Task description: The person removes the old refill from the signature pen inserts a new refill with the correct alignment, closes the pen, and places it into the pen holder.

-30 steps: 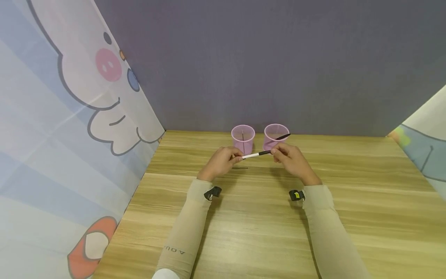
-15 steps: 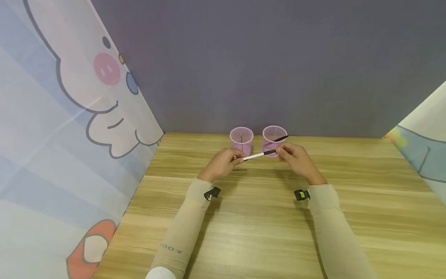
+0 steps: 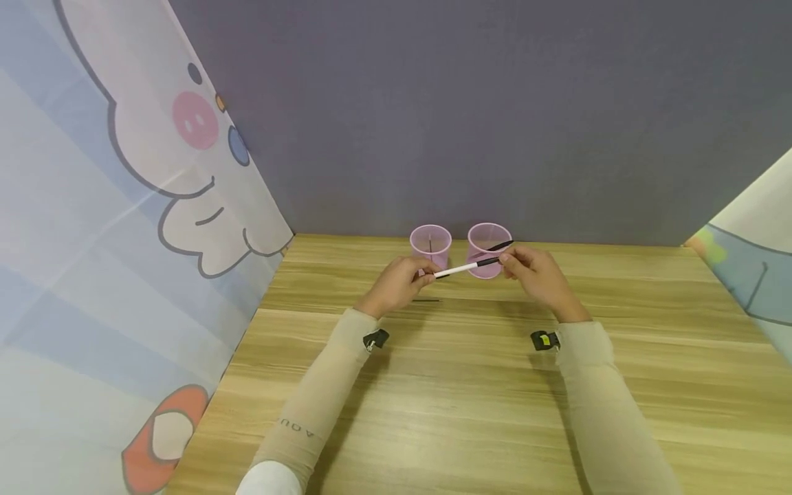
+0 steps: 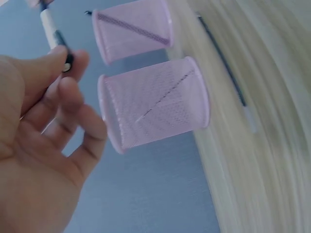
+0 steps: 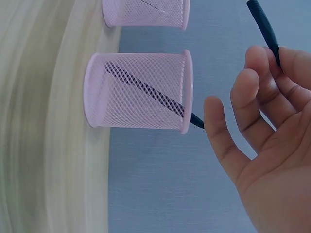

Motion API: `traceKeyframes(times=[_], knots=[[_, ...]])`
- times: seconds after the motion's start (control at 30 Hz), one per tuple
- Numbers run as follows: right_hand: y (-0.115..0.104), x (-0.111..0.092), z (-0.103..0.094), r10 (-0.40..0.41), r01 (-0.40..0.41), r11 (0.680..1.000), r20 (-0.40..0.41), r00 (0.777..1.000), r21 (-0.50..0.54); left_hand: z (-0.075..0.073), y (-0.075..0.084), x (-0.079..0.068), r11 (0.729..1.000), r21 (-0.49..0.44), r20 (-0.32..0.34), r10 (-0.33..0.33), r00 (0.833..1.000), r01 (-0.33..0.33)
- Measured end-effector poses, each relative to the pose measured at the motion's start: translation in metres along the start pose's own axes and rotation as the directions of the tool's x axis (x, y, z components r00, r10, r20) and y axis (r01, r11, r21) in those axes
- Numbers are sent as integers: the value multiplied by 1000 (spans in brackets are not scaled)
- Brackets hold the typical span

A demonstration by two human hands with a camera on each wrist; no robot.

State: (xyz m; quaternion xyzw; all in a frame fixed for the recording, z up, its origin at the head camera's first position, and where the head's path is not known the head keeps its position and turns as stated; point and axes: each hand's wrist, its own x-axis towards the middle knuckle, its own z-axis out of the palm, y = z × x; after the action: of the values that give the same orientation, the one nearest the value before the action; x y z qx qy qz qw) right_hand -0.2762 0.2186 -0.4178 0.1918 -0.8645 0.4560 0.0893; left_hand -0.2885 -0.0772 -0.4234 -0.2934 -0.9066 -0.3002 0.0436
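Between my two hands a white-and-black pen (image 3: 458, 269) is held above the table, its right end slightly raised. My left hand (image 3: 399, 283) pinches its left end with thumb and fingertips, where a black end (image 4: 68, 62) shows. My right hand (image 3: 541, 278) pinches the tapered black end (image 5: 266, 29) between thumb and forefinger, other fingers loosely bent. Whether the white and black parts are fully joined I cannot tell. Just behind stand two pink mesh cups, a left cup (image 4: 155, 104) with a thin dark stick in it and a right cup (image 5: 141, 92) with a leaning black pen (image 5: 197, 121).
A thin dark pen refill (image 4: 223, 60) with a pale end lies on the wooden table (image 3: 458, 412), in front of the left cup. A grey wall (image 3: 482, 117) rises behind the cups. A cartoon-printed cloth (image 3: 124, 275) hangs at the left.
My right hand has moved to the right, away from the left hand, with the black end of the pen. More of the white barrel shows between the hands. Cups and refill stay put.
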Motion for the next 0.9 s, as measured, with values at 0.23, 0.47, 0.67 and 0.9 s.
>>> traceKeyframes(times=[0.23,0.47,0.67,0.9], knots=[[-5,3,-9,10,-11,998,-12,1000,-61,4,0,5,997,79,-33,26,999,-24],[-8,5,-16,14,-15,997,-25,1000,-80,2,1,9,996,88,-41,8,999,-4],[-7,4,-25,-25,12,992,-106,994,-124,-4,0,8,992,124,-56,28,998,-21],[-5,1,-40,-38,-17,980,-269,962,-200,-11,-8,2,982,188,-66,15,998,-2]])
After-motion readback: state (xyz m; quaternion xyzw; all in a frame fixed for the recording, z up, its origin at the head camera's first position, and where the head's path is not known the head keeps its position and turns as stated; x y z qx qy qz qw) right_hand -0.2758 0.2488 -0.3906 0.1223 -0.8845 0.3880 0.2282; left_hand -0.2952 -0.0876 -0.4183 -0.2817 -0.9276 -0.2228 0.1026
